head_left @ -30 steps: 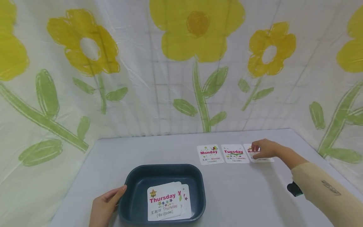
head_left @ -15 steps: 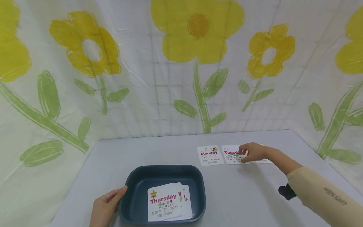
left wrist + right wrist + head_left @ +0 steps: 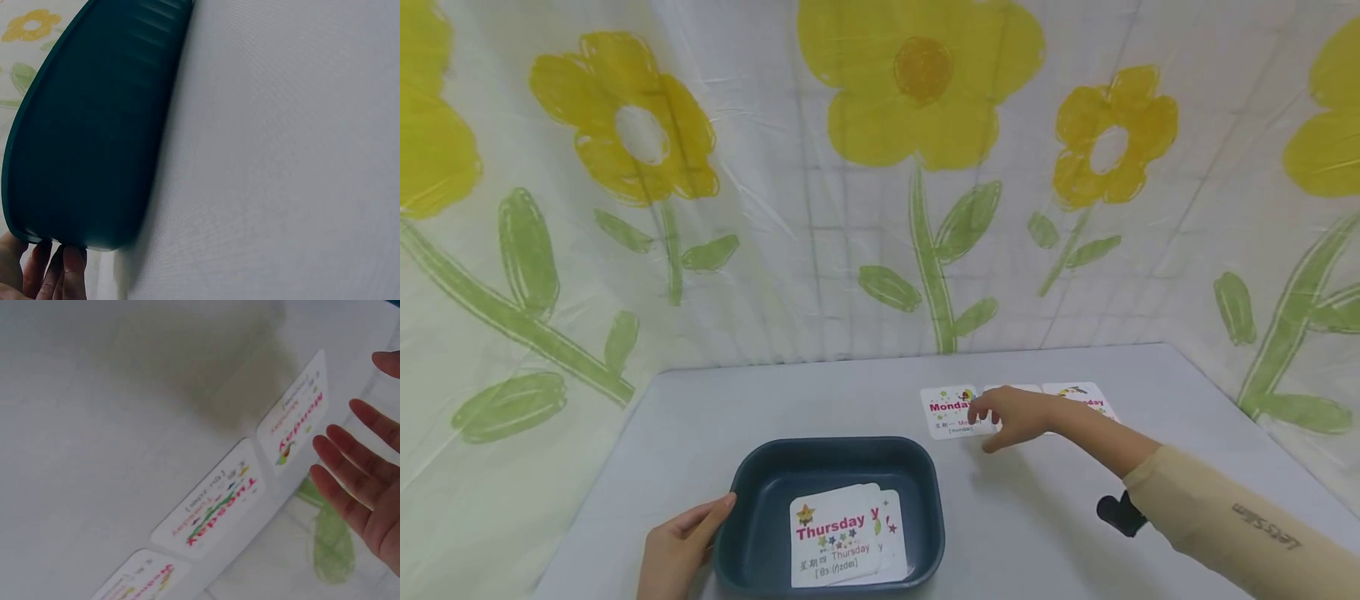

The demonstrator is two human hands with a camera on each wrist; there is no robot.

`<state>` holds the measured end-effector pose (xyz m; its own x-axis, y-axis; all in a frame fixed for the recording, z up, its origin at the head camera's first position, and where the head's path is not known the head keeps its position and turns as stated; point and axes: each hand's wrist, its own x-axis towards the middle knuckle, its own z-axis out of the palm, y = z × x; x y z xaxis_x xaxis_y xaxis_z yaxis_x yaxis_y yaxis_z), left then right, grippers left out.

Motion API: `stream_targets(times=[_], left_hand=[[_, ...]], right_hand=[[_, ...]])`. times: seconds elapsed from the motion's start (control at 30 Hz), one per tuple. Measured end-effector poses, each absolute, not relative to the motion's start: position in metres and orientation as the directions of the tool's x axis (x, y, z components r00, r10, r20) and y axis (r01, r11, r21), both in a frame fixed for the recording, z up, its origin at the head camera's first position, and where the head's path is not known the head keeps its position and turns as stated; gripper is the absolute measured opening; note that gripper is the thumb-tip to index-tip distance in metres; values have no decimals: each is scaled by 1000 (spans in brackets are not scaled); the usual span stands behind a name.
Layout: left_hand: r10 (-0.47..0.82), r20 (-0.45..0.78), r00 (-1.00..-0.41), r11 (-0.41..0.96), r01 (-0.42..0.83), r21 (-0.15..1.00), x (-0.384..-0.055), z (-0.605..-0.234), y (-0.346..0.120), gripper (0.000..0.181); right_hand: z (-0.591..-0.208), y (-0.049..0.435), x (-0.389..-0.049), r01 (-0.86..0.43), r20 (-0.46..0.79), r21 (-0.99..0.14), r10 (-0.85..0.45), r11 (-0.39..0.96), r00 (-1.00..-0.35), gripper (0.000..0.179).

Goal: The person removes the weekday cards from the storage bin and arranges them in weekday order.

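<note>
My left hand (image 3: 681, 537) pinches the left rim of a dark blue-green tray (image 3: 842, 457), thumb at the rim and fingers on the outer wall in the left wrist view. Inside the tray lies a Thursday card (image 3: 827, 558) on top of at least one other card, mostly covered. My right hand (image 3: 1018, 415) hovers with spread, loosely bent fingers over the card row, holding nothing. It overlaps the Monday card (image 3: 946, 417) and hides most of the Tuesday card (image 3: 212, 500) in the head view. To the right sits the Wednesday card (image 3: 1090, 400), partly behind my forearm.
A pale cloth covers the table (image 3: 760, 396). Behind it hangs a white curtain (image 3: 760, 275) printed with yellow flowers. A black object (image 3: 1122, 514) shows under my right wrist, beside the sleeve.
My right hand has moved left along the row, from over the Wednesday card past Tuesday to the Monday card. The cards, tray and left hand look unmoved.
</note>
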<state>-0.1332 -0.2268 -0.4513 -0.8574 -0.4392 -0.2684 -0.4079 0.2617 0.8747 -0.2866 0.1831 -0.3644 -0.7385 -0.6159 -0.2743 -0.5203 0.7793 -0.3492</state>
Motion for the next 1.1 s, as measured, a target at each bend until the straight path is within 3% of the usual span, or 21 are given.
stream_targets(times=[0.37,0.8,1.1], left_hand=[[-442,-274,-854,265,-416,870,-134,-452,-227,85],[-439,-290,-850,255,-428,867,-134,-453,-228,87],[-429,-297,-853,250,-428,868,-134,-454,-228,88]], right_hand=[[-342,146,-271,-573,-238,-333,-655,749,-717,38],[-335,107,-250,-676,-192,-308,-739,670,-645,39],[-346,82,-230,-736,-191,-335,-808,588,-558,41]])
